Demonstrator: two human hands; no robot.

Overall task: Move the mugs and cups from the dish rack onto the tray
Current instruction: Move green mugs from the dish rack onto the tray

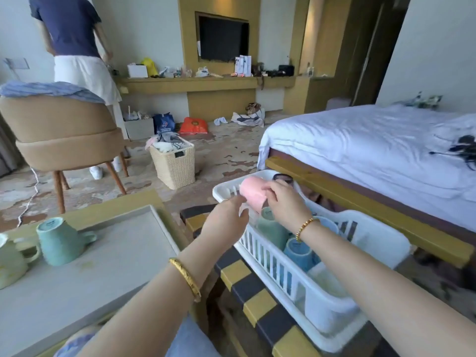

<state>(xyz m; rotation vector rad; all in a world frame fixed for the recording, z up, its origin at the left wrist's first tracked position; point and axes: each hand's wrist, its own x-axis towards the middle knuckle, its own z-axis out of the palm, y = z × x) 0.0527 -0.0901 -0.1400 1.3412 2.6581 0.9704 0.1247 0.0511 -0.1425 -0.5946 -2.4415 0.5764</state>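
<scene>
A white slatted dish rack (273,264) sits on a yellow-and-black checkered stool. My right hand (286,202) grips a pink cup (253,193), tilted on its side above the rack's far end. My left hand (228,219) reaches in with straight fingers and touches the pink cup from below. Still in the rack are a green mug (271,226), a blue cup (300,252), a dark cup (282,178) at the far end and a pale one near the front. On the grey tray (108,256) at the left stand a teal mug (60,240), upside down, and a pale green mug (11,261).
A bed (373,145) with a wooden frame runs along the right, close behind the rack. On the floor ahead are a wicker basket (173,163) and a tan chair (64,140). A person (77,47) stands at the far left by the wall shelf.
</scene>
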